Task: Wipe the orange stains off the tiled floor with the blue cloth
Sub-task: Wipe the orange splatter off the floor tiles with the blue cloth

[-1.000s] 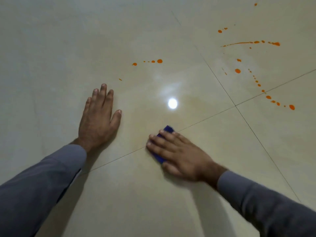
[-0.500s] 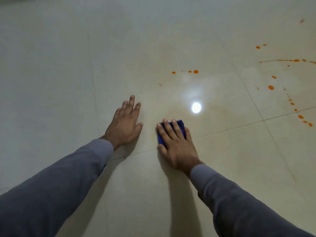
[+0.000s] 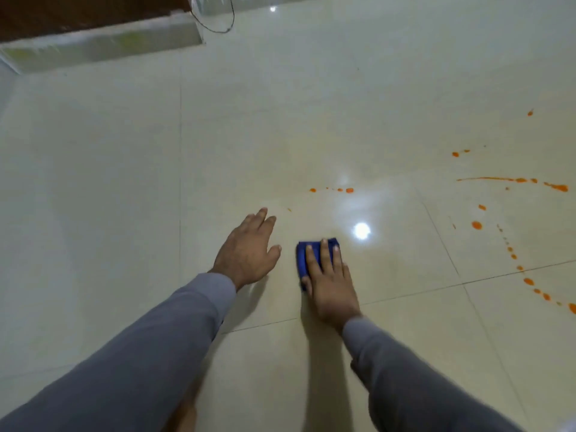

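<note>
My right hand (image 3: 327, 275) lies flat on the folded blue cloth (image 3: 301, 255), its straight fingers pressing the cloth to the cream tiled floor (image 3: 124, 182). My left hand (image 3: 249, 251) rests open on the floor just to the left, fingers pointing forward. A short row of orange drops (image 3: 348, 190) lies just ahead of both hands. More orange stains sit to the right: a long streak (image 3: 523, 180), round spots (image 3: 476, 225) and a dotted trail (image 3: 528, 280) curving toward the right edge.
A pale step or ledge (image 3: 103, 45) with a dark wooden surface behind it runs along the top left. A thin black cable (image 3: 229, 24) loops on the floor beside it. A bright lamp reflection (image 3: 361, 230) shines on the tile next to the cloth.
The view has lifted, bringing the ledge and cable into sight. My right hand has turned from sideways to pointing forward and slid the cloth forward, closer to my left hand.
</note>
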